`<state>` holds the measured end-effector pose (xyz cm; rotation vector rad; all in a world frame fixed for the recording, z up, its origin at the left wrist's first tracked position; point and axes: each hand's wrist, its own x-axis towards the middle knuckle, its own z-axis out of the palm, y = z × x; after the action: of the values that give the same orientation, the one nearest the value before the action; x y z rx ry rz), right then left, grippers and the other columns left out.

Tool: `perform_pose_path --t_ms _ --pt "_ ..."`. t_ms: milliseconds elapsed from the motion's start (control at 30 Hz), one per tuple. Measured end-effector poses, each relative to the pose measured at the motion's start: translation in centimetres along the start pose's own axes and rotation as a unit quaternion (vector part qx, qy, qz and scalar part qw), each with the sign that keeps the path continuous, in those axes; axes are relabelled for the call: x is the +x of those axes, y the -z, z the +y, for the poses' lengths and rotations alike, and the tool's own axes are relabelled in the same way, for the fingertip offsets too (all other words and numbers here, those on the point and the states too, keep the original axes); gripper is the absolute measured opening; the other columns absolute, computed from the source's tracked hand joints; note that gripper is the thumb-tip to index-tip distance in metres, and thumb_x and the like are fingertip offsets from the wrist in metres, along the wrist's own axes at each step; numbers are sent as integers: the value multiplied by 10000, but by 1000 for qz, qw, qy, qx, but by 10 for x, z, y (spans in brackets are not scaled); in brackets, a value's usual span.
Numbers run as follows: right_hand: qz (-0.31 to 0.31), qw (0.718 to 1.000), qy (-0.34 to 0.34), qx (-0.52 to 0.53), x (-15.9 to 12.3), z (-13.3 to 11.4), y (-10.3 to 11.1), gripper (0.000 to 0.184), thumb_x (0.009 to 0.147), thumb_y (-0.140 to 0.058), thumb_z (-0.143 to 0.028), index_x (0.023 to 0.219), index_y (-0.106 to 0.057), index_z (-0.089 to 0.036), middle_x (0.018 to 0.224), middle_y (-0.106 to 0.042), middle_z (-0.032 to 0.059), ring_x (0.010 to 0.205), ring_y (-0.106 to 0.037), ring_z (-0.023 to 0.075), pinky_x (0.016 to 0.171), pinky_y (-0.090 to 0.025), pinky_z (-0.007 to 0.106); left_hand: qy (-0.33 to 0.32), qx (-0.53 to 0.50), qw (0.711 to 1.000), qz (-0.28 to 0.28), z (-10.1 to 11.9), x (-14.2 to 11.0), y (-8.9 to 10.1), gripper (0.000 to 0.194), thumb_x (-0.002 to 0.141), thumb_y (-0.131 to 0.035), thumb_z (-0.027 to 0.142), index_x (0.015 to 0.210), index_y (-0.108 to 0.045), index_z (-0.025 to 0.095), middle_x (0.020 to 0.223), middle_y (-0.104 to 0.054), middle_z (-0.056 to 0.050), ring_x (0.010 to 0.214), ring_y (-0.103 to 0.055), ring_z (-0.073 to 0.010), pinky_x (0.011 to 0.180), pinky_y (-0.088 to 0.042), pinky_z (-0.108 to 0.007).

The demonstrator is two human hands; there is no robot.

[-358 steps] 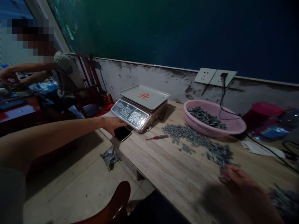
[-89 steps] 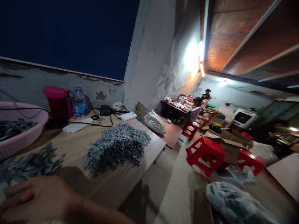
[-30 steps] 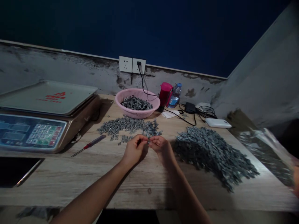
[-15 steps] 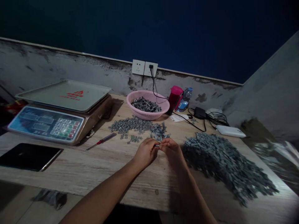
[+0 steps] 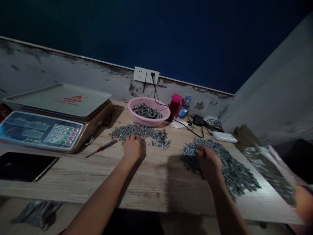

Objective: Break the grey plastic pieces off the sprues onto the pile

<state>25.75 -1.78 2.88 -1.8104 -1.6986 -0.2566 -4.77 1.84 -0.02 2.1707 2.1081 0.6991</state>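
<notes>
R fingers (image 5: 201,151) — spread in grey pile (image 5: 232,173)

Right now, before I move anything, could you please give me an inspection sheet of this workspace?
Surface: wooden table, worn, with visible grain.
Job's things: large heap of small grey parts; thinner spread of parts; pink basket holding more.
Clutter: digital scale; red-handled screwdriver; dark tablet.
Hands: left hand at the spread's edge; right hand in the heap.
Cables: black cord from wall socket; tangle by black adapter.
Surroundings: stained wall; another person's hand at a clear plastic bag.
</notes>
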Motion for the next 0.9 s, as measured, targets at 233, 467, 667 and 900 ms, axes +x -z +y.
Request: perform_pose_path --t_ms 233,467,667,900 --pt "-183 972 143 24 4 -106 -81 168 741 -561 -145 876 -661 -153 899 -644 120 866 -563 229 787 -421 308 -30 18 998 -57 3 -1 -8 254 815 -422 145 939 -644 146 1031 -570 -126 999 -475 -270 816 -397 -373" --pt "-171 980 103 18 7 -113 -105 155 762 -489 -103 714 -631 -143 774 -628 120 771 -554 217 721 -400 312 -24 9 999 -44 4 3 -13 247 794 -426 153 915 -641 136 1021 -588 -138 1000 -456 -297 794 -357 -405" --pt "-83 878 -111 458 3 -97 -103 152 747 -553 -330 762 -571 -180 629 -570 1 553 -492 131 561 -394 247 -29 -17 999 -41 4 2 -14 256 785 -475 209 983 -636 185 1035 -583 -111 997 -432 -290 776 -326 -397" --pt "-106 646 -285 701 0 -104 -85 246 596 -710 -345 692 -573 -163 696 -604 0 612 -513 103 603 -418 230 -83 -16 994 -71 10 -1 -12 161 772 -526 248 853 -658 201 1017 -586 -79 1014 -418 -275 793 -307 -392"
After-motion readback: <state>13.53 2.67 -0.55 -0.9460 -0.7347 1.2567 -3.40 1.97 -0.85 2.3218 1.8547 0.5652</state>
